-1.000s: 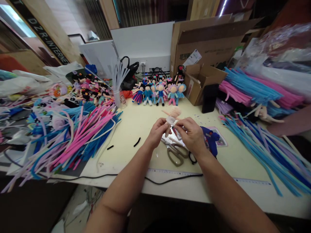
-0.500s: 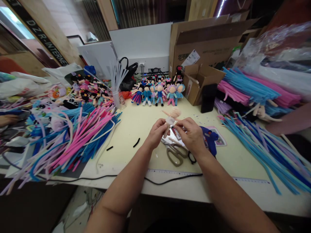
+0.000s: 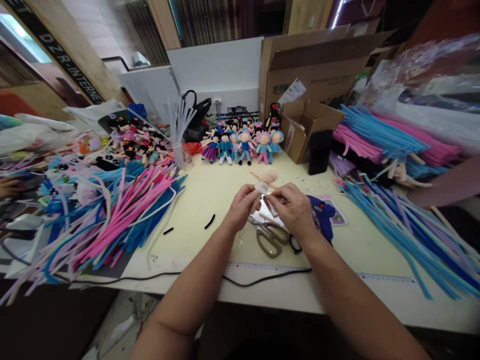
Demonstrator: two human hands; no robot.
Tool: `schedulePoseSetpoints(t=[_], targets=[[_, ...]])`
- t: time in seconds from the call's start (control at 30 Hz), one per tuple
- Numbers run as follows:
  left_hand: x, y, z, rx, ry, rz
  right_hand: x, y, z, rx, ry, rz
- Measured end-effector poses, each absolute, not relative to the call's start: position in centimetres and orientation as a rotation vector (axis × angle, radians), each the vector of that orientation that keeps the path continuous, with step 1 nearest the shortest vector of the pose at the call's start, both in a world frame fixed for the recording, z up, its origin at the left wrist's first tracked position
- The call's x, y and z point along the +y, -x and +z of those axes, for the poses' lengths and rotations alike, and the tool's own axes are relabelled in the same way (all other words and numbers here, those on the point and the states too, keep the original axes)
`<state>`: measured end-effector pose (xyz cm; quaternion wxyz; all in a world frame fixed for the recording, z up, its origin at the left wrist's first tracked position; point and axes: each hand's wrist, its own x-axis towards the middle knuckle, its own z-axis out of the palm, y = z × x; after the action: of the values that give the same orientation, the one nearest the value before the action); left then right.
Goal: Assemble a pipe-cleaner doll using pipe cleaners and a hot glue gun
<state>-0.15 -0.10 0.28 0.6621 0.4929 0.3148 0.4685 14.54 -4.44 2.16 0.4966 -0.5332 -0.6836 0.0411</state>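
A small peach-coloured doll [image 3: 269,176] with a white band around its body is held up over the table between my hands. My left hand [image 3: 242,204] is closed on its lower part, thumb and fingers pinched together. My right hand [image 3: 293,207] has its fingertips pinched at the doll's white part; whether they grip the white strip or the body I cannot tell. Below them lie scissors [image 3: 270,240] with grey-brown handles, blades partly hidden by my hands. A blue glue gun [image 3: 323,220] rests beside my right wrist.
Pink and blue pipe cleaners [image 3: 123,215] heap on the left, more blue ones [image 3: 393,230] on the right. Finished dolls [image 3: 244,145] stand at the back by a small carton [image 3: 309,127] and black phone [image 3: 320,151]. A black cable [image 3: 258,281] crosses the front. Someone's hand [image 3: 10,186] shows far left.
The doll tilts slightly differently, and my right fingertips have shifted a little left along its white part. My left hand keeps its hold. The whole view has moved very slightly.
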Motion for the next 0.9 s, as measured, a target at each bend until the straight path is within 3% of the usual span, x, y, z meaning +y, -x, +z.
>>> schedulePoseSetpoints(t=[0.9], targets=[[0.09,-0.51,-0.30,0.791,-1.005,1.194,-4.49,-14.08,2.04,-1.694,1.369,0.109]])
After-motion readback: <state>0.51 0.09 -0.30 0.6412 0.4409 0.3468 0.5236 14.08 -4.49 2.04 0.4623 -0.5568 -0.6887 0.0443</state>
